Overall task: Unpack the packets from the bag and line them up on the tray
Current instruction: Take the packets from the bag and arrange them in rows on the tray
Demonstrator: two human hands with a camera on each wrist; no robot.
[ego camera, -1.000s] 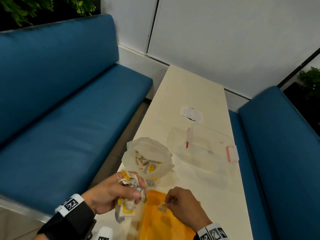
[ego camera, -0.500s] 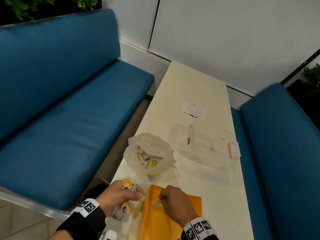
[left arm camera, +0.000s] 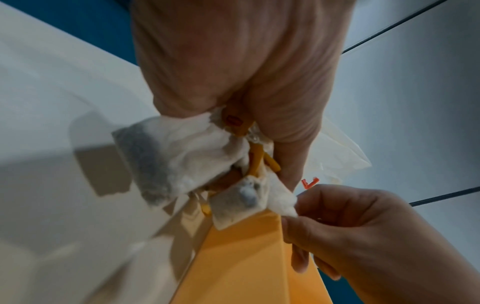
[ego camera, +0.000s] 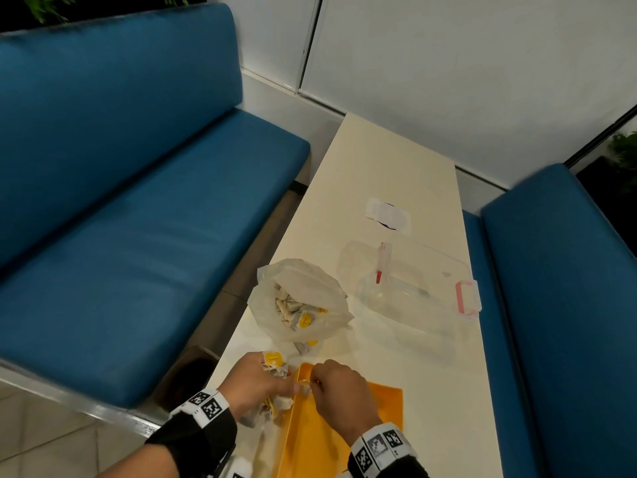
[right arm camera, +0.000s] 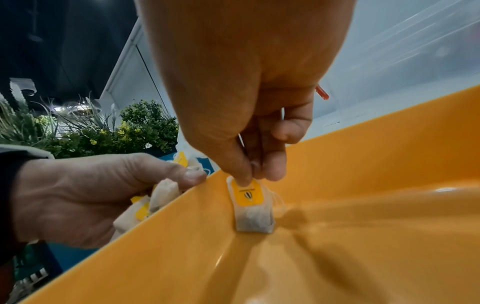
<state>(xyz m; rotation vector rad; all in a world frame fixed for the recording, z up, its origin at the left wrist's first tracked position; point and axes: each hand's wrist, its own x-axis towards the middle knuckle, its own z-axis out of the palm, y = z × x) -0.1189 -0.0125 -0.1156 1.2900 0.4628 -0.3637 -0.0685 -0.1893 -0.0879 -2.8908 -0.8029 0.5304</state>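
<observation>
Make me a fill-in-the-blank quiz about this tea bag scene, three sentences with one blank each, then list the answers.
1. The right hand pinches one packet by its top over the ____-coloured tray.
2. The left hand holds a ____ of packets beside the tray's rim.
3. The open bag on the table still contains ____.

Missing words: orange; bunch; packets

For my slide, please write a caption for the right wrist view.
Right hand lowers one packet into the orange tray.
</observation>
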